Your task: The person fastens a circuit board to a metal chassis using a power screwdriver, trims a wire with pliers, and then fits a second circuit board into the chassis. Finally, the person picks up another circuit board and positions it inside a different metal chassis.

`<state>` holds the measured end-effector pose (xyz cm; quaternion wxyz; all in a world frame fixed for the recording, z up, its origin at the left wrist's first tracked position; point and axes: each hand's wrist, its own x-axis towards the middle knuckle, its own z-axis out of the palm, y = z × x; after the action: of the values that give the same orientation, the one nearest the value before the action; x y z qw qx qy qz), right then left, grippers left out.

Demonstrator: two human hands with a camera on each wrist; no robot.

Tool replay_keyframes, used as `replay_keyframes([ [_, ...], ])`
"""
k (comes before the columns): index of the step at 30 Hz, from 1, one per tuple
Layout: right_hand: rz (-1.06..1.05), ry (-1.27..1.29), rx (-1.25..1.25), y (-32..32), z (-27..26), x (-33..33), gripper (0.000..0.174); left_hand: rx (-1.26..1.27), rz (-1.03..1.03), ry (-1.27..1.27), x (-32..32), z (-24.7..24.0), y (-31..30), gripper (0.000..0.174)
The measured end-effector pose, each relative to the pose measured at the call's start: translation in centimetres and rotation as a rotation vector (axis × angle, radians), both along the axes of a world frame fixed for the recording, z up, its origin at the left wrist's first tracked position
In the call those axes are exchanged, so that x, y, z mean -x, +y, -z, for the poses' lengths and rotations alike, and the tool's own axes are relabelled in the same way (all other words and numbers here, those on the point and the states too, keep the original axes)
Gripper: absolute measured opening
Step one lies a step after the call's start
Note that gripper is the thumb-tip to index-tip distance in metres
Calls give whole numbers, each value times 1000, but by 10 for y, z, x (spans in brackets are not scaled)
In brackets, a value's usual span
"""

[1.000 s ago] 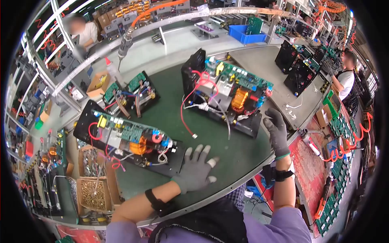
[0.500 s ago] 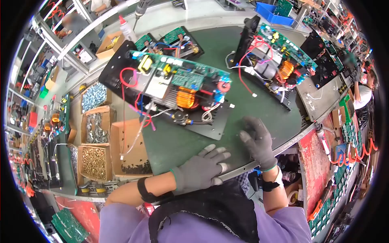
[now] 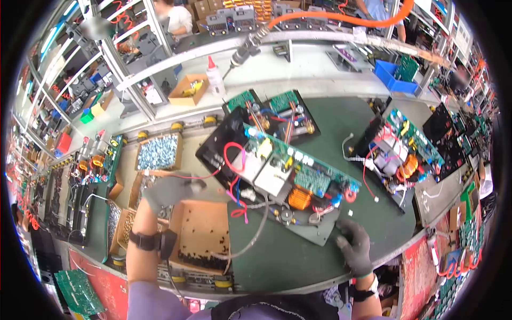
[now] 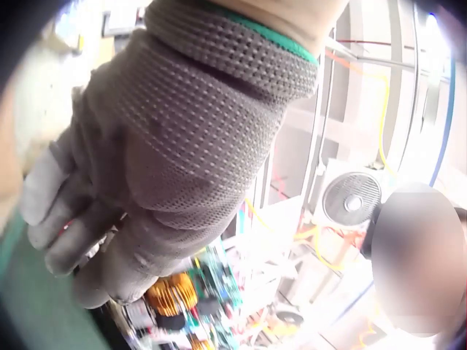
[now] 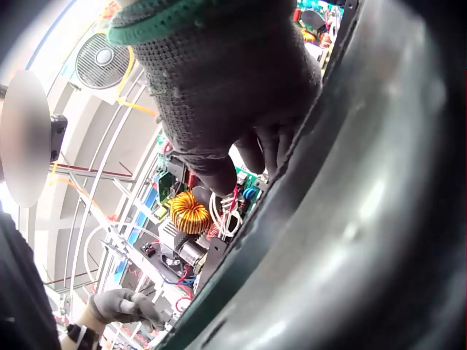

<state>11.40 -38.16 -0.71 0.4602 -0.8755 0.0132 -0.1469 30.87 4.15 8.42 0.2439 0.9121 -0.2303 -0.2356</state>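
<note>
In the head view my gloved left hand is over the parts boxes, left of an open power-supply unit with a green circuit board. A red wire runs from the unit to this hand. The left wrist view shows its fingers loosely extended. Whether it grips the wire, I cannot tell. My gloved right hand is at the front corner of the unit's black base plate, fingers loosely bent. A copper coil shows beyond that hand in the right wrist view.
A second unit stands to the right on the green mat. Two smaller board assemblies lie behind. Cardboard boxes hold black screws and silvery parts. A power screwdriver hangs overhead near a bottle.
My left hand has left the front of the table and moved left over the boxes. The right hand stays near the unit's front corner. The head view has shifted.
</note>
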Motion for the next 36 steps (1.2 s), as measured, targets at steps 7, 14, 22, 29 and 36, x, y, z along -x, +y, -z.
replay_keyframes([
  [7, 31, -9, 209, 6, -1, -8, 30, 239, -521, -204, -150, 52, -54, 40],
  [14, 58, -45, 222, 5, 9, -10, 26, 223, -529, 132, -196, 71, -71, 28],
  [22, 69, -121, 179, 8, -7, -12, 24, 52, -578, -197, -231, 89, -82, 43],
  [29, 70, -106, 138, 8, -6, -7, 22, 224, -527, -167, -252, 89, -50, 35],
  [36, 32, -136, 35, 1, 11, -1, 22, 526, -1023, -873, -170, -16, -21, 63],
])
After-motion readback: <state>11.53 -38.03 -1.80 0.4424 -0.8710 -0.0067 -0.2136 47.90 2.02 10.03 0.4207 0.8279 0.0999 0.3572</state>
